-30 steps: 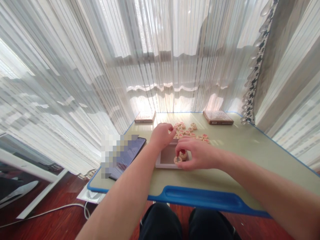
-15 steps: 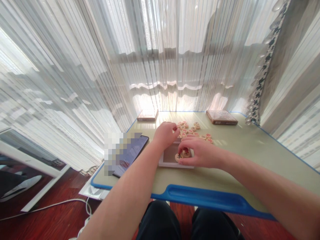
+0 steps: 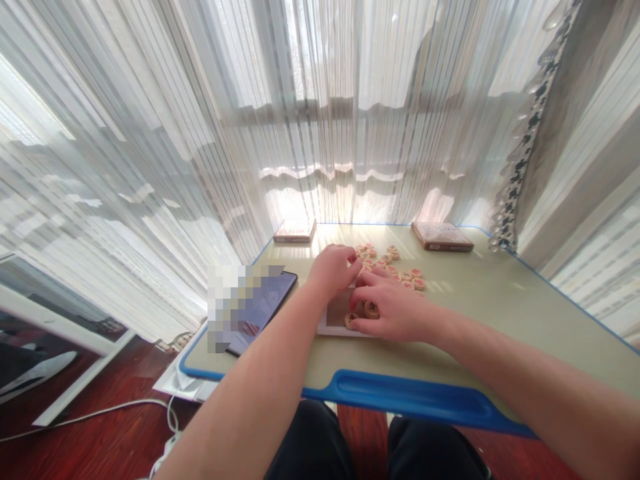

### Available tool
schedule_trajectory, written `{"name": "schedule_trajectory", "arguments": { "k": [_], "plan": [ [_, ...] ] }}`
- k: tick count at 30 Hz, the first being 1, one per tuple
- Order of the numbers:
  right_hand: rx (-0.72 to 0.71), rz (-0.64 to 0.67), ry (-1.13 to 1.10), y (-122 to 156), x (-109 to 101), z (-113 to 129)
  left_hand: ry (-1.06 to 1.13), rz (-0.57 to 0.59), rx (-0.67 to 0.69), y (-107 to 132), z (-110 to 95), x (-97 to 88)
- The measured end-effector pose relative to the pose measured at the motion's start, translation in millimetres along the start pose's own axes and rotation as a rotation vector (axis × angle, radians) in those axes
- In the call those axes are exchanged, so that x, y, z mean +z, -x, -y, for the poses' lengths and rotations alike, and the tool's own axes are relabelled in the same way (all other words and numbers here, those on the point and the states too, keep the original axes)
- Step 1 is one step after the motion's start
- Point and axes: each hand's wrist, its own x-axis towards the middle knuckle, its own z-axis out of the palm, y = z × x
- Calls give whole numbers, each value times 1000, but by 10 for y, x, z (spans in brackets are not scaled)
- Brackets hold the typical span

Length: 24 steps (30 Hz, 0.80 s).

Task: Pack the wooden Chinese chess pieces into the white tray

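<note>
My left hand (image 3: pixel 334 271) is curled with its fingertips together at the near edge of a pile of round wooden Chinese chess pieces (image 3: pixel 387 265), and whatever it may hold is hidden. My right hand (image 3: pixel 391 308) lies with fingers spread just above a shallow white-rimmed tray (image 3: pixel 333 331). Two wooden pieces sit in the tray, one (image 3: pixel 371 309) beside my right fingers and one (image 3: pixel 351 321) near the front rim. Part of the tray is hidden under my right hand.
A flat box (image 3: pixel 295 231) and a larger one (image 3: pixel 442 237) stand at the far desk edge. A phone (image 3: pixel 263 312) lies left of the tray, partly pixelated. The blue-edged desk (image 3: pixel 500 313) extends right, with sheer curtains behind it and a wooden floor below.
My right hand has released its pinch on the piece and spread its fingers. My left hand has shifted right, closer to the pile.
</note>
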Motion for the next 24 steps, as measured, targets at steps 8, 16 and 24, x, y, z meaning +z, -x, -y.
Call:
{"name": "schedule_trajectory", "arguments": {
  "k": [8,16,24],
  "plan": [
    [-51,1,0,5,31,-16,9,7,-2,2,-11,-13],
    [-90,18,-18,12,40,-44,8,-8,10,9,-12,-10],
    [-161,62,-75,21,3,-42,-9,-32,-2,-10,-15,-29]
  ]
}}
